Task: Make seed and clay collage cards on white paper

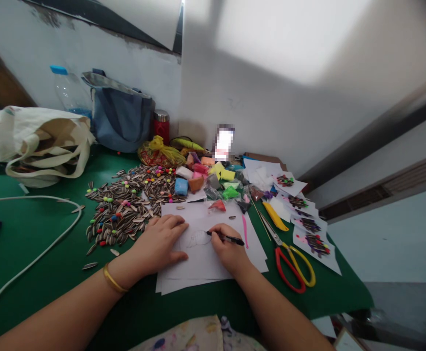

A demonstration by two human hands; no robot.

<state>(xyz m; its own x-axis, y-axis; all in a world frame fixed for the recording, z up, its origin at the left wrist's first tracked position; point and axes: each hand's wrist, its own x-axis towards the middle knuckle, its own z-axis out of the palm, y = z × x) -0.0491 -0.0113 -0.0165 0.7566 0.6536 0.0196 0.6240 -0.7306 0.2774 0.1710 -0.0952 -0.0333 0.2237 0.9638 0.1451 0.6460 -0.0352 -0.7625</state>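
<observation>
White paper sheets [198, 267] lie stacked on the green table, with a thin line drawing [198, 238] on the top one. My right hand [229, 251] grips a black pen [233, 239], its tip at the drawing's right edge. Flat on the sheet's left side rests my left hand [163, 243], fingers spread, a gold bangle [113, 279] at the wrist. Left of the paper spreads a heap of striped sunflower seeds [125, 209] with coloured beads among them. Beyond the sheets sit several packs of coloured clay [196, 184].
Scissors [284, 251] with red and yellow handles and a yellow cutter [274, 216] lie right of the paper. Finished-looking seed pictures [317, 243] line the right edge. A white cable [51, 248], cloth bag [51, 117], blue bag [123, 117] and red flask [161, 127] are on the left and back.
</observation>
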